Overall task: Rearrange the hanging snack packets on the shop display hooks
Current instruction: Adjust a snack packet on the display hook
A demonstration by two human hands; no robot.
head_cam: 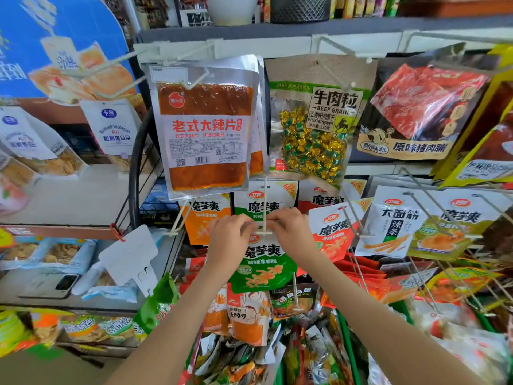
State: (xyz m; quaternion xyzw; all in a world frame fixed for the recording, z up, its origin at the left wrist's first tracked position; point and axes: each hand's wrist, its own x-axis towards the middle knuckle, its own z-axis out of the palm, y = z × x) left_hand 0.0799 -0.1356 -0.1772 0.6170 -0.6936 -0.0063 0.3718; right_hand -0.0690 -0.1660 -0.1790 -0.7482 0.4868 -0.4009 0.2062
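A green snack packet point(262, 266) hangs at the tip of a white display hook point(265, 209) in the middle of the rack. My left hand point(229, 240) pinches the packet's top left edge. My right hand point(290, 232) pinches its top right edge, beside the hook's end crossbar. More green packets point(258, 207) hang further back on the same hook. An orange packet point(206, 220) hangs on the hook to the left and a red packet point(333, 232) on the hook to the right.
Above hang a big orange spicy-strip packet point(204, 132), a beef grain bag point(311, 126) and a pork jerky bag point(413, 112). White hooks with packets point(388, 220) stick out at the right. Loose packets point(249, 323) fill the bin below. A blank price tag point(130, 254) juts out at the left.
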